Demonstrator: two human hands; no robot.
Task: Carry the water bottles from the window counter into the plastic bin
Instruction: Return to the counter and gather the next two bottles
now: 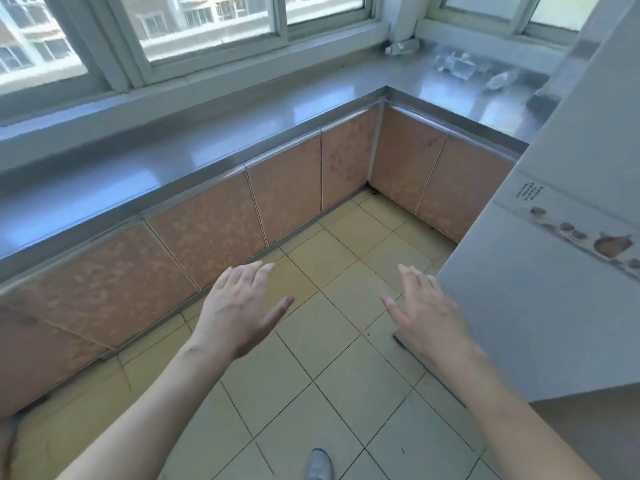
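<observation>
Clear plastic water bottles lie on the steel window counter (242, 133) in the far right corner: one on its side by the window frame (401, 47), a cluster of several (457, 65) beside it, and another lying further right (498, 80). My left hand (242, 306) and my right hand (424, 306) are stretched out in front of me over the floor, fingers straight, holding nothing. Both hands are far from the bottles. No plastic bin is in view.
The counter runs in an L under the windows, with orange cabinet doors (207, 230) below. A tall white fridge (554, 254) stands close on the right. The floor is pale tile (346, 375). The tip of a shoe (320, 464) shows at the bottom.
</observation>
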